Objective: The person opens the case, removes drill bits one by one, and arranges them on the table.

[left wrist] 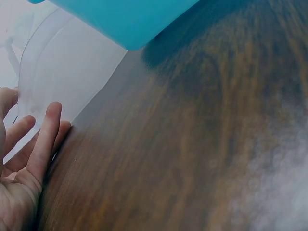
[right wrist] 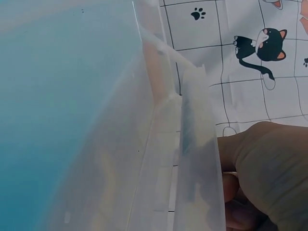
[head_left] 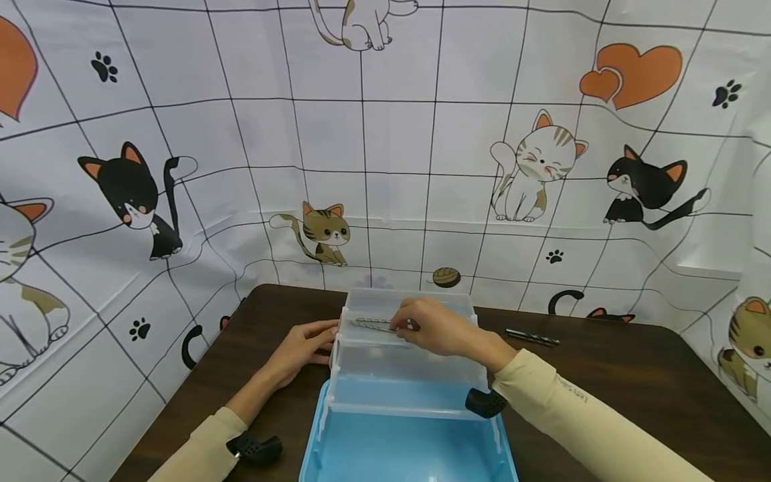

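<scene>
A blue storage box (head_left: 415, 445) stands open on the table, its translucent trays (head_left: 409, 391) folded out in steps at the back. Over the upper tray, my right hand (head_left: 436, 326) pinches the end of a silver twist drill bit (head_left: 370, 324), which points left. Whether the bit rests on the tray floor, I cannot tell. My left hand (head_left: 304, 351) touches the tray's left side with its fingers extended; in the left wrist view those fingers (left wrist: 45, 139) lie against the clear plastic. The right wrist view has my right hand (right wrist: 269, 168) partly hidden behind a tray wall.
A dark drill bit (head_left: 533, 337) lies on the brown wooden table (head_left: 590, 381), right of the box. Behind the table hangs a white grid-patterned cloth (head_left: 397, 147) printed with cats and hearts.
</scene>
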### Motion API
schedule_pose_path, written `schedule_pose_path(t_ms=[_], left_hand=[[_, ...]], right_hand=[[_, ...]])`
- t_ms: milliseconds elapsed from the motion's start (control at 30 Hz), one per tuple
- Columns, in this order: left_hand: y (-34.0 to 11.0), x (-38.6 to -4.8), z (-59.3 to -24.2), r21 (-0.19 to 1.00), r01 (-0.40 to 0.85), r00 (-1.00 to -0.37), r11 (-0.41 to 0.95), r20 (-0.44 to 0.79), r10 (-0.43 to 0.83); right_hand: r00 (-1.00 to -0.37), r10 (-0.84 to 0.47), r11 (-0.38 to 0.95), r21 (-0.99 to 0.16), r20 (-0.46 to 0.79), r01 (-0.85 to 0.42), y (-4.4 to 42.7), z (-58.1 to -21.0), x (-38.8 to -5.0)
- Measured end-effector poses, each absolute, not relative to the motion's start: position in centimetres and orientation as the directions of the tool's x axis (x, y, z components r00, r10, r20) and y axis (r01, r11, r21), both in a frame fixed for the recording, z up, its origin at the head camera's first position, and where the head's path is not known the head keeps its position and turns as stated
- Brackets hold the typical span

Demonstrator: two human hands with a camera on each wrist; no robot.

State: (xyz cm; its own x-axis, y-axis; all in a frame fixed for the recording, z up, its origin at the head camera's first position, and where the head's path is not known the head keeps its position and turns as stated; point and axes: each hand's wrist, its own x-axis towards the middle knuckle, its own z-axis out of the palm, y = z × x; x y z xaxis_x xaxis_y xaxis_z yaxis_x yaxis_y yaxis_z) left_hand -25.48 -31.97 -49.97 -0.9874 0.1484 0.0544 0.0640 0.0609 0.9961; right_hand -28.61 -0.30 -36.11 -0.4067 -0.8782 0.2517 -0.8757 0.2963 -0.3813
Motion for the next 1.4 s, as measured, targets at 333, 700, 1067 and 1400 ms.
schedule_pose_path(t_ms=[333, 700, 1067, 1400], left_hand=[[-32.0, -25.3, -49.9, 0.997, 0.055, -0.988, 0.055, 0.047, 0.145], [-32.2, -25.4, -50.0, 0.996, 0.061, -0.988, 0.068, 0.05, 0.149], [-31.9, -25.5, -49.9, 0.996, 0.06, -0.99, 0.071, 0.05, 0.135], [-31.9, -25.3, -49.8, 0.996, 0.054, -0.989, 0.074, 0.043, 0.14]], right_hand=[[-0.416, -0.872, 0.293, -0.406, 0.257, -0.865, 0.6, -35.9, -28.9], [-0.414, -0.849, 0.259, -0.423, 0.328, -0.868, 3.0, -34.8, -28.6], [-0.522, -0.735, 0.31, -0.469, 0.433, -0.827, 8.6, -34.6, -28.9], [-0.546, -0.623, 0.354, -0.421, 0.559, -0.835, 14.3, -35.3, -29.3]])
